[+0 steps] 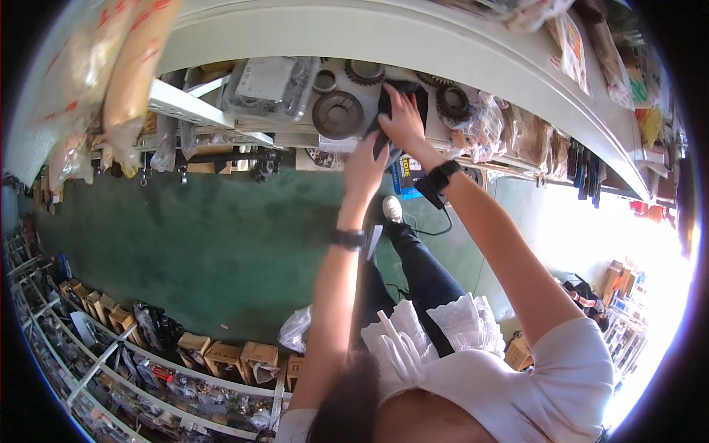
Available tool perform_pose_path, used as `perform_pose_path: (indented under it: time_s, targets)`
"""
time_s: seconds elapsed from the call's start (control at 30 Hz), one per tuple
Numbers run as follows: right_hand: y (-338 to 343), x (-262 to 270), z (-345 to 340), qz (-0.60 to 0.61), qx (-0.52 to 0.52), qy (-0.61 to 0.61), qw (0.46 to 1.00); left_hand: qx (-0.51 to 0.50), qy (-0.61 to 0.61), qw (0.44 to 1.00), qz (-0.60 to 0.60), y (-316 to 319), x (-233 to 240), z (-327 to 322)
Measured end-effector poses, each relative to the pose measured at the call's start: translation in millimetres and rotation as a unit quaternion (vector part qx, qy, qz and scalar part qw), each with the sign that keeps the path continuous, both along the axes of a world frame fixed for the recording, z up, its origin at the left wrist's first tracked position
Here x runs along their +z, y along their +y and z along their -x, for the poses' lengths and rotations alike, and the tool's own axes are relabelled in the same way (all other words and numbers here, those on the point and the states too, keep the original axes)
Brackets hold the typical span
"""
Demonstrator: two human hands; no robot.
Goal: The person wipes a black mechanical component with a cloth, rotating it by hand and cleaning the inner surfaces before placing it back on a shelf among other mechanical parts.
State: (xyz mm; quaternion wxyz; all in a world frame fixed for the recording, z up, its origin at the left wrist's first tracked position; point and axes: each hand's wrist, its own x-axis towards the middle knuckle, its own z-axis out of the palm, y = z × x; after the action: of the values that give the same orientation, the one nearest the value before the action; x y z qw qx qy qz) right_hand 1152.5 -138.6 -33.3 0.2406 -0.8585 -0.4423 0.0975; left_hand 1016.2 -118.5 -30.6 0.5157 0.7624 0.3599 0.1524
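Observation:
Both my hands are on a dark, soft-looking piece of black material (pixel 421 102), cloth or plastic, on a shelf (pixel 365 102). My right hand (pixel 403 120) holds its upper part, thumb and fingers spread over it. Nearer to me, my left hand (pixel 365 169) has its lower end between thumb and fingers. To the left of the hands lies a round toothed metal disc (pixel 324 117), with a small metal ring (pixel 317 84) above it. A toothed gear ring (pixel 354 77) sits farther back. Right of the material is a dark gear (pixel 443 108).
A shelf beam (pixel 388 33) crosses above my hands. Clear-bagged parts (pixel 266 83) lie left, a patterned plastic bag (pixel 479 130) right. A printed box (pixel 409 174) stands below. Long wrapped parts (pixel 133 83) hang at left. Racks with cardboard boxes (pixel 224 357) stand behind me across the green floor (pixel 221 238).

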Motion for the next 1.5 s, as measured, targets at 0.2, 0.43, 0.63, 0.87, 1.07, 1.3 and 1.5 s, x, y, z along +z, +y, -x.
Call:
perform_pose_path:
  time_s: [0.2,0.43,0.63,0.87,1.07,1.3,1.5]
  targets:
    - [-25.3,2.2,41.7,0.055,0.108,-0.021,0.992,0.072,-0.066,0.995,0.0,-37.3,-32.0,47.8]
    - [-20.8,21.5,14.4,0.076,0.167,-0.003,0.983,0.078,-0.045,0.996,0.012,-32.4,-30.2,32.8]
    - [-31.7,20.1,13.1,0.045,0.134,0.0,0.99,0.047,-0.092,0.994,0.023,-22.6,-45.2,29.4]
    - [-93.2,7.8,23.7,0.026,-0.011,0.012,1.0,-0.052,-0.036,0.998,0.018,-64.6,-34.7,25.0]
    - [-115.5,5.0,22.5,0.026,0.022,0.03,0.999,-0.01,-0.03,0.998,0.05,-105.1,-40.8,27.3]
    - [-86.7,10.1,15.4,-0.001,0.059,0.097,0.994,0.032,-0.014,0.997,0.071,-89.1,-22.3,17.5]
    - [-53.2,13.4,-10.9,0.011,0.146,0.079,0.986,0.035,-0.02,0.999,0.01,-54.6,-22.8,-5.9]
